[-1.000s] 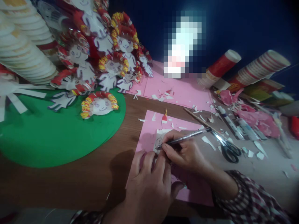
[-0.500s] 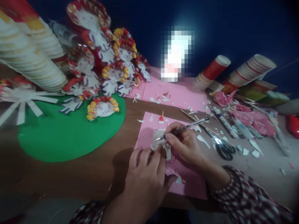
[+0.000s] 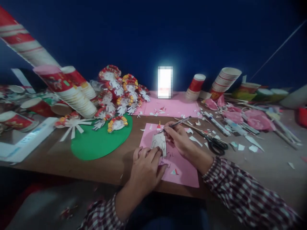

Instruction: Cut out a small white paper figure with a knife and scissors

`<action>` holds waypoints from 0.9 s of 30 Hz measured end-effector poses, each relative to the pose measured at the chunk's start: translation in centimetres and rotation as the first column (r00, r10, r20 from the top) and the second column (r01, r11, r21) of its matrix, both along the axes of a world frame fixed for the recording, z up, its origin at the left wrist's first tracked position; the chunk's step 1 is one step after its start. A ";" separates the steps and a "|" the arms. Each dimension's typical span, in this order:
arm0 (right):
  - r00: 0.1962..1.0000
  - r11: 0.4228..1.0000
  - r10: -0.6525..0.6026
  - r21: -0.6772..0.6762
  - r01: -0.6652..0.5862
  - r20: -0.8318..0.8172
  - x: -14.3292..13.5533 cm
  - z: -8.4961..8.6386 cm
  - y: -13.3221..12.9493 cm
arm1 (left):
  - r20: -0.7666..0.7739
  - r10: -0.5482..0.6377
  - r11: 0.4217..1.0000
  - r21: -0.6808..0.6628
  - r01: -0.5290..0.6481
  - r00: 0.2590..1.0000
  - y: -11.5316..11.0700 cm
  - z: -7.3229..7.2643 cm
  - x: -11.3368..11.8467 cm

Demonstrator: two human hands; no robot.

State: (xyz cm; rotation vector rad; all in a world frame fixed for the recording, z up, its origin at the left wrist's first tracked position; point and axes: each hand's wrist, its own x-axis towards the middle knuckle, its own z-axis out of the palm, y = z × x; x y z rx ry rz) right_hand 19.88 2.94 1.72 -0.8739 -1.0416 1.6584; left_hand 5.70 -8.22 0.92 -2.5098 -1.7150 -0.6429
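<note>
My right hand [image 3: 176, 135] grips a slim pen [image 3: 178, 122] between thumb and fingers, its tip just above a small white paper piece [image 3: 158, 142] with dark drawn lines. With fingers stretched out flat, my left hand [image 3: 147, 166] presses on the lower left edge of that piece. Both rest over a pink sheet [image 3: 188, 175] on the brown table. A little red-and-yellow paper scrap [image 3: 159, 126] lies at the top of the sheet, and a coloured scrap [image 3: 174, 172] lies near its bottom.
Left of the sheet, a green paper shape [image 3: 96, 147] bears a paper face with a curled border [image 3: 117, 124]. Paper cup stacks [image 3: 69, 88] lean behind. On the right are scissors [image 3: 216, 145], markers [image 3: 217, 123], pink crumpled paper [image 3: 260, 119] and white scraps. A bright blurred rectangle [image 3: 165, 81] stands at the back.
The view has tilted up and back, showing more of the table at left. The pen has lifted from the middle of the white paper piece to above its top edge.
</note>
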 end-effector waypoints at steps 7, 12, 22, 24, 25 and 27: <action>1.000 0.999 -0.005 0.032 0.005 0.002 0.8 0.9 -0.1 | 0.030 -0.223 0.967 0.135 0.217 0.974 -1.3 0.4 0.0; 1.000 0.999 0.012 0.044 -0.012 0.009 1.3 1.3 0.0 | 0.032 -0.225 0.956 0.199 0.214 0.974 -3.6 0.5 -0.4; 0.998 0.999 -0.030 0.041 0.027 0.059 1.7 1.1 0.2 | -0.004 -0.090 0.962 0.259 0.087 0.996 -5.7 0.1 -2.3; 0.995 0.995 -0.073 0.070 0.069 0.062 1.9 0.9 0.7 | -0.012 -0.075 0.962 0.263 0.075 0.997 -5.9 0.0 -2.7; 0.993 0.992 -0.096 0.086 0.091 0.061 2.0 0.8 0.9 | -0.017 -0.069 0.963 0.261 0.071 0.997 -6.0 0.0 -2.9; 0.989 0.986 -0.132 0.112 0.124 0.060 2.2 0.6 1.4 | -0.027 -0.055 0.965 0.254 0.060 0.998 -6.3 0.0 -3.3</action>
